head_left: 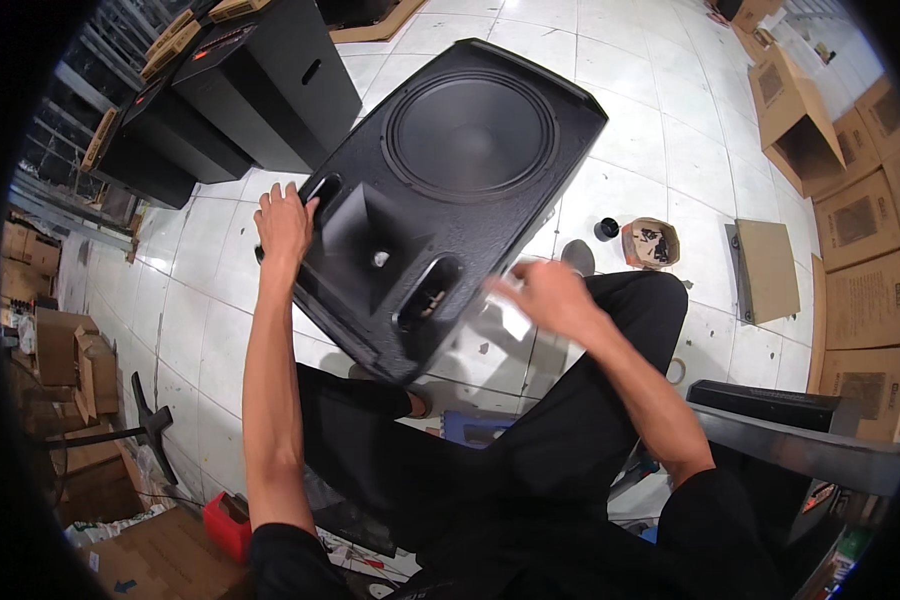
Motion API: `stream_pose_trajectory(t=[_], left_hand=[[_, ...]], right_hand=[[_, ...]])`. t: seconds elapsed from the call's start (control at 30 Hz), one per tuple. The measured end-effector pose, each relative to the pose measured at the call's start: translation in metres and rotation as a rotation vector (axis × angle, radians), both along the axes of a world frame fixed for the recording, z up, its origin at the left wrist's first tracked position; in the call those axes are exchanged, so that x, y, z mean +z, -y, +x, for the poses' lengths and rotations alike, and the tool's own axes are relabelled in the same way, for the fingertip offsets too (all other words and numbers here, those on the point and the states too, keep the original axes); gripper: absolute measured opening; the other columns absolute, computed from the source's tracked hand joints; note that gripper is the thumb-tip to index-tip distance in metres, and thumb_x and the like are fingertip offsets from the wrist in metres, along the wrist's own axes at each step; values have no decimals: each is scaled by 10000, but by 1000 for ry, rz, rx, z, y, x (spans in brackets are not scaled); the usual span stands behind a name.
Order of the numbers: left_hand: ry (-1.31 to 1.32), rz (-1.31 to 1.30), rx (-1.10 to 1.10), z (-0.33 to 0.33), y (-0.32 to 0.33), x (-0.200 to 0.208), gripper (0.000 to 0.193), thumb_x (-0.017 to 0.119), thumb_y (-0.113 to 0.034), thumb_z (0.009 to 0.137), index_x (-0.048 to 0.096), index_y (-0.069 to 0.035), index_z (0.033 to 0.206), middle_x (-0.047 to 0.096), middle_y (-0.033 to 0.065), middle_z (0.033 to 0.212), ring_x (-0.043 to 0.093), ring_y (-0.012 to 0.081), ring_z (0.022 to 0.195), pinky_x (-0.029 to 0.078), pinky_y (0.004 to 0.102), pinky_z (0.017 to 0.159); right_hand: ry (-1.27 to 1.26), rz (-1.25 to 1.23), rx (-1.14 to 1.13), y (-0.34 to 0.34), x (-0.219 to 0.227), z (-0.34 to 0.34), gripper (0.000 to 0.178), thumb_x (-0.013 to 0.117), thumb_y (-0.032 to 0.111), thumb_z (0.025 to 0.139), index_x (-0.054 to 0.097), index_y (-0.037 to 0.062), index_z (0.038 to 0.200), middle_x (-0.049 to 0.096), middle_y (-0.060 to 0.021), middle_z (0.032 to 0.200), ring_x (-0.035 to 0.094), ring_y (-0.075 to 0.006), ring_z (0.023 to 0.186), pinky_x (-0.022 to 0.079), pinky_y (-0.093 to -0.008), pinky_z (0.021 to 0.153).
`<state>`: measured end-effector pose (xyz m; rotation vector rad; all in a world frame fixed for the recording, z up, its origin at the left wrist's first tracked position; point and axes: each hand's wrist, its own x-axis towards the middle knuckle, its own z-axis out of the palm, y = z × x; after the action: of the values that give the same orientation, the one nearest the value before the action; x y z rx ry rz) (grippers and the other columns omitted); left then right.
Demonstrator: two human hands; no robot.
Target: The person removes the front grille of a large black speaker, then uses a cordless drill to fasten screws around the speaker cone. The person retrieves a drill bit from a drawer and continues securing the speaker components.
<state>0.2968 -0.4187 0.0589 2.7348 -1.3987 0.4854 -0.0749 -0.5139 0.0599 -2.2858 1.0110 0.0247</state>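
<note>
**Grainy black speaker (pixel 435 215) slanted before a seated person over glossy tiles (pixel 660 150)**

The speaker sat upper centre, its long body leaning toward one o'clock; how its underside was supported could not be seen. Its pebbled, matt shell had bevelled corners. Taken from its middle, a smooth round cone (pixel 473 130) with a ridged rim lay at one o'clock, and a flared, square-mouthed horn (pixel 355 235) sank inward at eight. A long rounded recess (pixel 430 292) opened at six.

The left hand (pixel 286 222) rested at nine o'clock, fingers extended and slightly spread against the speaker's edge. The right hand (pixel 550 297), at four, was blurred beside the opposite edge; whether it was closed or touching could not be told.

At three o'clock, a shallow brown tray (pixel 629 246) held dark scraps, with a small black cylinder (pixel 606 229) just beside it. Farther out at three, corrugated cartons (pixel 862 300) were stacked; at ten stood flat-sided black cabinets (pixel 270 90).
</note>
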Motion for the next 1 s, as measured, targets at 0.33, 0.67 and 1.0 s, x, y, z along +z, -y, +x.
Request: stream_pose_trajectory(t=[0.33, 0.67, 1.0], left_hand=[[-296, -83, -323, -150, -42, -40, 624, 554, -343, 980, 415, 78, 1419, 386, 249, 1507, 339, 395, 1414, 297, 511, 1124], [-172, 70, -443, -68, -40, -57, 854, 612, -507, 922, 282, -8, 1531, 263, 193, 1596, 243, 348, 1480, 232, 478, 1185], [-340, 115, -158, -56, -64, -51, 678, 394, -479, 1025, 267, -78, 1556, 208, 139, 1631, 184, 316, 1506, 97, 481, 1224]], right_hand=[[73, -248, -484, 207, -36, -55, 729, 638, 524, 900, 571, -183, 1065, 640, -390, 925, 662, -481, 947, 513, -480, 836], [121, -229, -430, 134, -39, -65, 619, 593, 387, 925, 518, -219, 1025, 616, -435, 877, 651, -533, 895, 525, -501, 801], [76, -38, -357, 51, -30, -65, 710, 551, 472, 943, 465, -222, 1067, 594, -463, 925, 638, -547, 918, 526, -521, 804]])
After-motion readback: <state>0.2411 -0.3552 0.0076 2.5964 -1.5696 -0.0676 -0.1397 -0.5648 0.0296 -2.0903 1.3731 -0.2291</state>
